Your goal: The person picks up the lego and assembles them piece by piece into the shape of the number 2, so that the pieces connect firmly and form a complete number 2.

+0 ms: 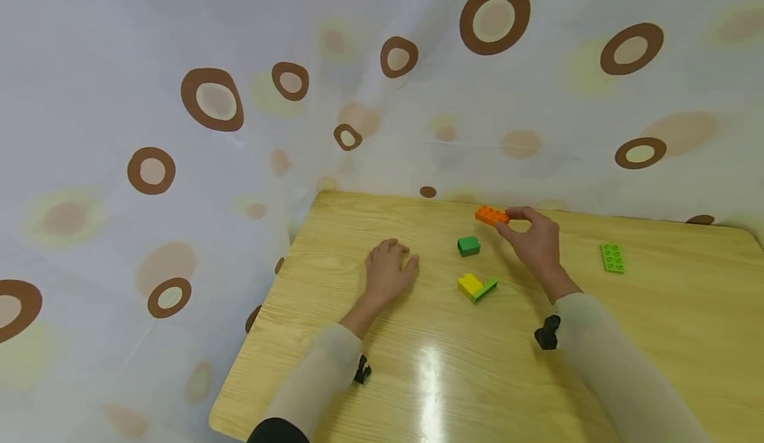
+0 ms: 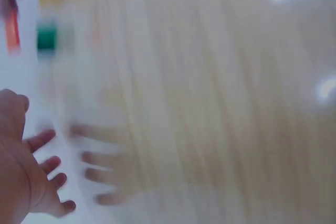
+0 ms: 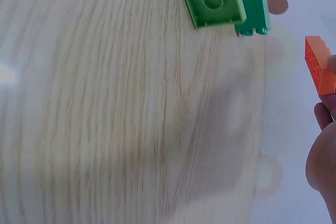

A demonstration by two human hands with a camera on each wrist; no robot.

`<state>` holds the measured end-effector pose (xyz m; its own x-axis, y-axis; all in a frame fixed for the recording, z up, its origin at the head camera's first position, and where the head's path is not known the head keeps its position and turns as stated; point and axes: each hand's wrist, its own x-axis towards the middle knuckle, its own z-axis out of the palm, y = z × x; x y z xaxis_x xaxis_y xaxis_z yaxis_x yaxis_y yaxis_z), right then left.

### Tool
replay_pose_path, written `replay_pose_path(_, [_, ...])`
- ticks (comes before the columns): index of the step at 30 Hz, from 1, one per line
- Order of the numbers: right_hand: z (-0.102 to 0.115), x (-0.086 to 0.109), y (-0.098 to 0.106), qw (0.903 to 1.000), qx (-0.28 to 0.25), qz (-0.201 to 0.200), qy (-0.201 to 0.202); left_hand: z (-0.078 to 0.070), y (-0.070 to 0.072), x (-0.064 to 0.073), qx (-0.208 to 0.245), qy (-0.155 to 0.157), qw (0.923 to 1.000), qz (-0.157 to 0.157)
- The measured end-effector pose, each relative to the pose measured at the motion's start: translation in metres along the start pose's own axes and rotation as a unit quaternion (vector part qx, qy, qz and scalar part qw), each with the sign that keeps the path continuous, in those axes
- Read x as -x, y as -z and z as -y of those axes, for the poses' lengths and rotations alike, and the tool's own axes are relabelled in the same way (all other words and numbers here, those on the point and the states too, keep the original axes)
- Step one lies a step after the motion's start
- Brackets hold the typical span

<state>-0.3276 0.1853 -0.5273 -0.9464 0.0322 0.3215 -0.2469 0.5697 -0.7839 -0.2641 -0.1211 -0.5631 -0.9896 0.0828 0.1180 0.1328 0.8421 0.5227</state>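
My right hand [image 1: 539, 243] pinches an orange building brick [image 1: 492, 215] by its right end, near the back of the table. In the right wrist view the orange brick [image 3: 319, 66] shows its side and underside. My left hand [image 1: 388, 272] holds nothing, its fingers spread over the table; its shadow falls beside it in the left wrist view. Between the hands lies a dark green brick [image 1: 468, 246], tipped on its side. Nearer me, a yellow brick [image 1: 469, 285] is joined to a light green brick [image 1: 486, 289], whose hollow underside [image 3: 212, 3] faces the right wrist camera.
A light green brick [image 1: 612, 258] lies studs up to the right of my right hand. The wooden table [image 1: 370, 410] meets a patterned cloth [image 1: 382, 111] along its back and left edges.
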Motion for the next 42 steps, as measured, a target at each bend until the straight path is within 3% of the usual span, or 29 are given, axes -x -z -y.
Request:
replay_pose_path(5, [-0.001, 0.007, 0.02, 0.9999, -0.004, -0.014, -0.009, -0.07, -0.026, 0.013, -0.004, -0.001, 0.9993, 0.038])
replay_pose_path(8, [0.0, 0.012, 0.031, 0.9997, -0.011, -0.018, -0.013, -0.092, -0.037, 0.019, -0.028, 0.011, 0.9986, 0.043])
replay_pose_path(11, [-0.001, 0.017, 0.043, 0.9995, -0.012, -0.024, -0.015, -0.1, -0.045, 0.022, -0.037, 0.013, 0.9988, 0.03])
replay_pose_path(14, [-0.002, 0.021, 0.048, 0.9993, -0.015, -0.031, -0.016, -0.099, -0.051, 0.022, -0.024, -0.003, 0.9996, 0.016])
replay_pose_path(19, [-0.003, 0.025, 0.051, 0.9987, -0.024, -0.032, -0.03, -0.098, -0.058, 0.022, 0.019, -0.068, 0.9975, -0.005])
replay_pose_path(22, [-0.003, 0.028, 0.052, 0.9985, -0.029, -0.027, -0.037, -0.1, -0.061, 0.024, 0.043, -0.1, 0.9941, -0.003])
replay_pose_path(31, [-0.007, 0.036, 0.057, 0.9987, -0.027, -0.031, -0.03, -0.095, -0.067, 0.026, 0.105, -0.17, 0.9748, 0.1])
replay_pose_path(42, [-0.002, 0.05, 0.065, 0.9986, -0.05, 0.0, -0.016, -0.077, -0.063, 0.017, 0.065, -0.202, 0.9692, 0.125])
